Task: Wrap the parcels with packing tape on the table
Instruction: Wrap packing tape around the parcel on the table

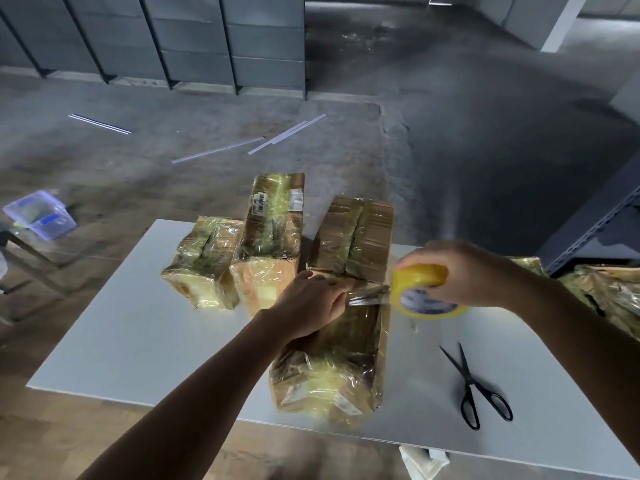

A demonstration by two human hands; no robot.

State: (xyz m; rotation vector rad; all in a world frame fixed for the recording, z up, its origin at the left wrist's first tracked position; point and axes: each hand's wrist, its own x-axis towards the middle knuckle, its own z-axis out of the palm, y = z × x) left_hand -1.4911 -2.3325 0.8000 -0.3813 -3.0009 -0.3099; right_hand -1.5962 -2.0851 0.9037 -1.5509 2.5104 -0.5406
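Observation:
A long cardboard parcel (332, 368), glossy with clear tape, lies on the white table (138, 327) in front of me. My left hand (311, 303) presses on its top and pinches the loose end of a tape strip (369, 294). My right hand (467, 271) grips a yellow tape roll (420, 292) just right of the parcel, with the strip stretched between the two hands. Another taped parcel (356, 237) lies right behind this one. Two more wrapped parcels (204, 261) (273, 230) stand to the left of it.
Black scissors (474, 389) lie open on the table at the right. More wrapped parcels (602, 289) are piled at the far right beside a metal rack (609, 216). A clear plastic box (40, 214) sits at the left. White strips lie on the concrete floor beyond.

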